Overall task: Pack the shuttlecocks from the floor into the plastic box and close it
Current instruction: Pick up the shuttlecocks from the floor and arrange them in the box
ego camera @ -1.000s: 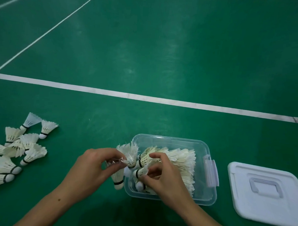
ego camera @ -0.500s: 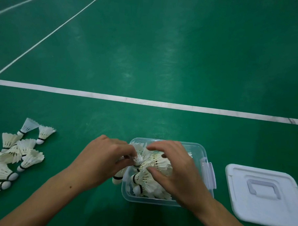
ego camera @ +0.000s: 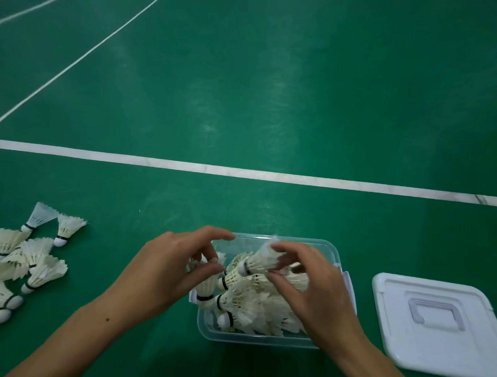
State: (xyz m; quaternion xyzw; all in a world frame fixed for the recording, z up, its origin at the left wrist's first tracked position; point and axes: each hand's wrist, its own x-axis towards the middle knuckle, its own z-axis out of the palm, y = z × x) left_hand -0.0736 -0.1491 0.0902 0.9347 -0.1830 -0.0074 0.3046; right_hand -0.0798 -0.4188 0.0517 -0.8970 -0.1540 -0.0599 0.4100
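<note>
The clear plastic box [ego camera: 263, 338] sits on the green floor at lower centre, holding several white shuttlecocks [ego camera: 253, 305]. My right hand [ego camera: 316, 294] is over the box's right half and pinches the feathers of one shuttlecock [ego camera: 259, 261], which lies sideways above the pile with its cork to the left. My left hand [ego camera: 164, 273] hovers at the box's left edge, thumb and fingers closed on the feathers of another shuttlecock [ego camera: 206, 290] that hangs cork-down by the box's left wall. Several loose shuttlecocks [ego camera: 30, 261] lie on the floor at the far left.
The white lid [ego camera: 435, 324] with its moulded handle lies flat on the floor to the right of the box. A wide white court line [ego camera: 242, 172] crosses the floor beyond the box. Thinner lines run at the upper left.
My right hand has lifted off the pile, raising one shuttlecock above it. My left hand has raised its index finger and still grips the shuttlecock at the box's left edge.
</note>
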